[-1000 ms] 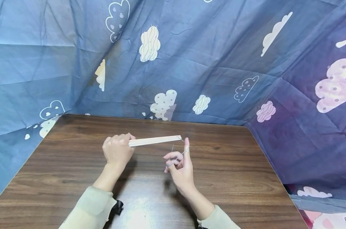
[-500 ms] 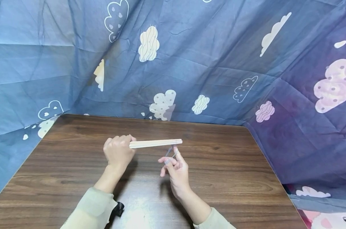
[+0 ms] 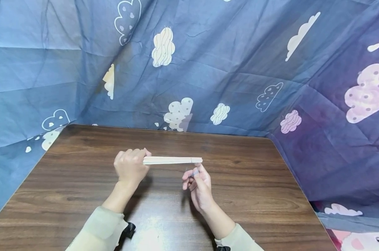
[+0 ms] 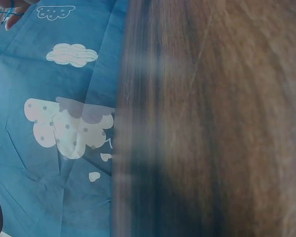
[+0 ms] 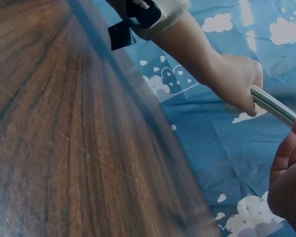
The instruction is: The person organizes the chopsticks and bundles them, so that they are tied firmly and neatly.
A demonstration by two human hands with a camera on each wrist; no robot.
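My left hand (image 3: 130, 166) grips one end of a bundle of pale chopsticks (image 3: 170, 160), held almost level above the table with the free end to the right. At that free end is my right hand (image 3: 202, 190), its index fingertip just under the sticks. A thin bluish rubber band (image 3: 195, 172) loops over the thumb and fingers of the right hand, and a strand of it reaches up to the sticks. In the right wrist view the left fist (image 5: 237, 81) holds the chopsticks (image 5: 274, 106); the band is not visible there.
A brown wood-grain table (image 3: 255, 195) lies below both hands. Blue cloth (image 3: 208, 62) with cloud prints hangs behind it and on the sides. A black wrist strap piece (image 3: 130, 230) shows at the left sleeve.
The right index finger has bent down from upright to under the chopstick tips, and the band's strands are shorter in view. The chopsticks' free end has tipped downward, to nearly level.
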